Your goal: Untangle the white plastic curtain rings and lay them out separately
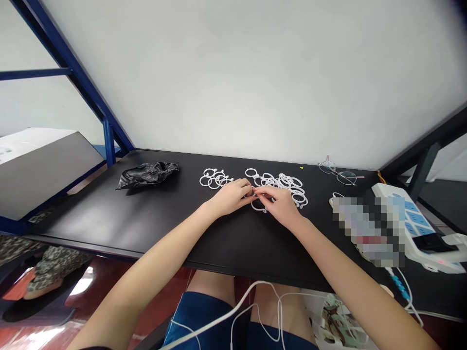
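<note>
Centrally, your left hand (235,195) and right hand (281,203) pinch one white ring (259,210) over the black table (233,248), beside the loose rings (286,182); apparently you are working its finger-hidden part, and the next move calls for steady, opposed pinches.

Black table (175,214), bearing: one white ring (259,210), pinched between the fingertips of left hand (233,195) and right hand (280,203); heap of white rings (280,183), by the right hand; smaller ring cluster (216,180), just beyond the left; black plastic bag (148,174), crumpled; eyeglasses (346,177), near the wall (219,82); phone (368,233), blurred, beside white power strip (411,216).
</note>
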Available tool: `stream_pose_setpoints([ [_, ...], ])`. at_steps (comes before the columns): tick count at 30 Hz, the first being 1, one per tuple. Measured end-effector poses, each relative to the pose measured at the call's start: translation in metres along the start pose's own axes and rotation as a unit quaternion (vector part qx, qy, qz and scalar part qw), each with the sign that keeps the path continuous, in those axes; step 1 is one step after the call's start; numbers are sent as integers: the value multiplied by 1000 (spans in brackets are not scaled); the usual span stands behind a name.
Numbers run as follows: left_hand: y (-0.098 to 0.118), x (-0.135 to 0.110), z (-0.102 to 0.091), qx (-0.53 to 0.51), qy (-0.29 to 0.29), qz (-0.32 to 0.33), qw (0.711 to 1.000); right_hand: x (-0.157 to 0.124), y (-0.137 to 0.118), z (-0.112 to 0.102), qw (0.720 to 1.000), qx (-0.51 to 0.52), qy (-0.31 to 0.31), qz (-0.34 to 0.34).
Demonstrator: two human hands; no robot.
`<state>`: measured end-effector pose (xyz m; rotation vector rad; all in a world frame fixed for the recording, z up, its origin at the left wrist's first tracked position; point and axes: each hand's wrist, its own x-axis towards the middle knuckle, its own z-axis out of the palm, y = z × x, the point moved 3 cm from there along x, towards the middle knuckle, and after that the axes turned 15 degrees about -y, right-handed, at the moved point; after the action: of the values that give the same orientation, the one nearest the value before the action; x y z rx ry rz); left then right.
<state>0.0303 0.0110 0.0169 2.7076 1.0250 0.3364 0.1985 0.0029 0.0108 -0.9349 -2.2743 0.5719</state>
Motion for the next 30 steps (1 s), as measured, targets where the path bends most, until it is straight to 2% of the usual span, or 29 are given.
stream_pose_setpoints([
  [7,-1,0,-2,-16,23,-6,1000,1,-4,-2,999,-1,32,-27],
  [11,-2,-1,-2,-9,38,-18,999,1,-4,-5,998,5,58,-20],
  [16,-3,-1,0,-16,58,-14,998,1,-3,-6,998,18,63,-6],
  [21,-3,-1,0,-16,60,-18,998,2,3,-6,990,111,69,51],
  [25,0,-1,-4,-26,69,-16,997,2,9,-2,973,203,48,94],
  [30,4,-2,-7,-35,67,-5,997,2,8,0,977,189,45,88],
])
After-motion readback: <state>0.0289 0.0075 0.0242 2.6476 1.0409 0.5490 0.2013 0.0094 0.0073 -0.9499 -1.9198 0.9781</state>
